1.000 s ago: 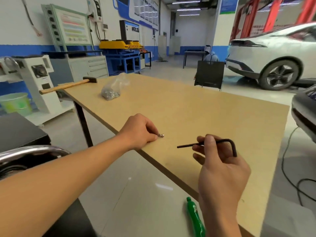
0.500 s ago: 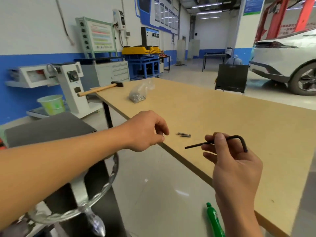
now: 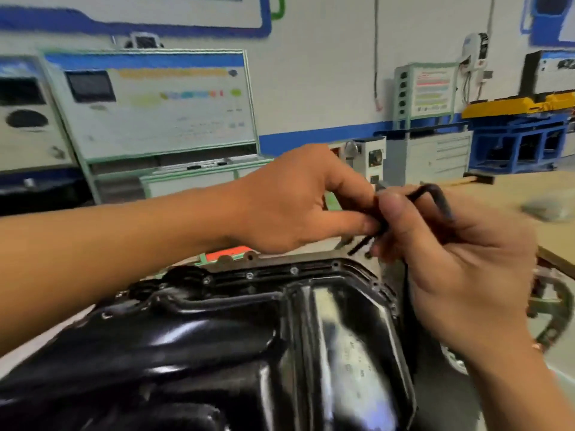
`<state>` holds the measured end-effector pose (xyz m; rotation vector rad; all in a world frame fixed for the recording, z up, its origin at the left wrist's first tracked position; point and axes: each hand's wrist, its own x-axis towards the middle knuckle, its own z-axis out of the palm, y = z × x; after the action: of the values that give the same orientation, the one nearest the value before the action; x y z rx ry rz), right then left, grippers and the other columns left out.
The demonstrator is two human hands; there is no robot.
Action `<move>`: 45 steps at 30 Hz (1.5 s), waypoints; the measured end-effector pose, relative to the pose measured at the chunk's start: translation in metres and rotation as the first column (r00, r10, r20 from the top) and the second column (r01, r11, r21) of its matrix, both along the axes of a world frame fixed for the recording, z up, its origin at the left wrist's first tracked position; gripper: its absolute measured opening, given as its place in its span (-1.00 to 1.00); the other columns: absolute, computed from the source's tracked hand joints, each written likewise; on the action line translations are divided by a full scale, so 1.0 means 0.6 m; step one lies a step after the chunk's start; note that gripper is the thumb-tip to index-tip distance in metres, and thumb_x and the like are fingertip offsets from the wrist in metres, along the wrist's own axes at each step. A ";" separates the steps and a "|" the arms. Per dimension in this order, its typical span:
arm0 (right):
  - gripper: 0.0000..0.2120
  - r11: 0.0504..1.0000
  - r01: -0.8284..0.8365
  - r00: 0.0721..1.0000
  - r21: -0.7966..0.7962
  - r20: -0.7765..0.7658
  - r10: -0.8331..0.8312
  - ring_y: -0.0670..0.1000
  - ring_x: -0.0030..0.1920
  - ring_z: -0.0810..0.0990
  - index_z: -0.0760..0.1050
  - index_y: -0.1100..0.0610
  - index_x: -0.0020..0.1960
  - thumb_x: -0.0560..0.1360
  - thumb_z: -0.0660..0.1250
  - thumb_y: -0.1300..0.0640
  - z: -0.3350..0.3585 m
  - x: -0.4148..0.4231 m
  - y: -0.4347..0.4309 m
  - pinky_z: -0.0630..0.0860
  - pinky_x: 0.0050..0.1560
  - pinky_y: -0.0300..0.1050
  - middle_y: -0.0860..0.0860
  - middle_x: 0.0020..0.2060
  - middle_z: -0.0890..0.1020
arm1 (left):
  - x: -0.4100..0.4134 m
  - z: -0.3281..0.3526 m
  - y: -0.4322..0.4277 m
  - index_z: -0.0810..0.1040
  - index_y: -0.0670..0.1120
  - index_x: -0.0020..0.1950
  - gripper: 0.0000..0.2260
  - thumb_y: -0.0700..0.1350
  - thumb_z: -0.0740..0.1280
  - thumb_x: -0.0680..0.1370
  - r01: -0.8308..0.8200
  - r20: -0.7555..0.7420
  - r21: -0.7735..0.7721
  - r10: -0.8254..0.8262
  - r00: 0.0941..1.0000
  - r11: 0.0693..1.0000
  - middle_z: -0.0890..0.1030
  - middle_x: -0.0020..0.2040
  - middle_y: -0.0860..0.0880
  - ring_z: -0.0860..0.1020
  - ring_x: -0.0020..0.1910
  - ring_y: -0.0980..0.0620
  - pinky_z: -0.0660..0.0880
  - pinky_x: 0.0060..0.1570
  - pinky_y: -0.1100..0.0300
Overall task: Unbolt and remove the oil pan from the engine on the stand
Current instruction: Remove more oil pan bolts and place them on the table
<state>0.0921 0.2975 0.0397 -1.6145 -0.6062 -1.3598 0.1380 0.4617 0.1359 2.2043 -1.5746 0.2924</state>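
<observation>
The one black, glossy oil pan [image 3: 217, 337] fills the lower middle of the view, its underside facing up and its rim seated on the grey flange of the engine [image 3: 236, 262]. Four bolt heads [image 3: 294, 270] can be counted along the far rim; others further round are too blurred to count.

Just above the pan's far right corner, two hands meet on a single black L-shaped hex key [image 3: 432, 191]. The left hand [image 3: 298, 200] pinches the long shaft between thumb and forefinger. The right hand [image 3: 460, 275] curls round the key near its bend, with the thumb pressed on the shaft. The key's free end points down toward the corner of the rim; whether it touches a bolt cannot be told.

To the right lies a wooden table [image 3: 529, 188] with one hammer [image 3: 479, 178] and one blurred plastic bag [image 3: 547, 208]. Against the back wall stand two green-framed display boards [image 3: 155, 104] and one blue and yellow bench [image 3: 522, 132].
</observation>
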 end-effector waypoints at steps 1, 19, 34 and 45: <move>-0.73 1.000 -0.030 1.000 0.000 0.003 0.030 -0.07 -0.34 0.60 0.62 0.10 -0.25 0.61 0.35 0.09 -0.005 0.011 0.026 0.47 -0.29 -0.17 -0.06 -0.35 0.62 | 0.005 -0.003 0.028 0.73 -0.06 0.00 -0.88 -0.23 0.46 0.52 -0.008 -0.028 0.007 0.008 1.000 1.000 0.69 -0.24 0.21 0.55 -0.28 0.40 0.37 -0.18 0.55; -0.93 0.995 -0.008 0.996 -0.097 -0.089 -0.001 -0.10 -0.29 0.66 0.64 -0.09 -0.02 0.55 0.39 0.06 -0.054 0.061 0.095 0.51 -0.23 -0.34 -0.19 -0.28 0.66 | 0.091 -0.106 0.108 0.73 -0.10 0.06 -0.84 -0.24 0.48 0.51 -0.084 -0.263 -0.147 0.043 0.964 0.986 0.70 -0.16 0.27 0.58 -0.26 0.43 0.39 -0.19 0.55; -0.89 0.998 -0.030 0.999 -0.056 -0.023 0.029 -0.15 -0.24 0.67 0.61 -0.13 0.10 0.59 0.37 -0.01 -0.063 0.062 0.099 0.50 -0.17 -0.35 -0.27 -0.20 0.66 | 0.084 -0.109 0.103 0.70 0.09 0.05 -0.79 -0.22 0.45 0.54 -0.027 -0.162 -0.145 0.003 0.987 0.989 0.60 -0.22 0.38 0.58 -0.21 0.41 0.39 -0.15 0.55; -0.90 0.995 -0.092 0.994 0.050 -0.052 0.094 -0.05 -0.24 0.62 0.66 0.03 0.00 0.53 0.44 0.02 -0.084 0.077 0.105 0.52 -0.20 -0.18 -0.09 -0.21 0.67 | 0.080 -0.111 0.097 0.62 -0.11 -0.26 -0.80 -0.16 0.40 0.57 -0.063 -0.033 -0.079 0.061 0.998 0.995 0.43 -0.48 0.17 0.40 -0.46 0.17 0.26 -0.35 0.38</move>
<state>0.1381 0.3604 -0.0106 -1.5602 -0.6046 -1.2500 0.1859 0.5201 0.0692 2.1888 -1.4550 0.3328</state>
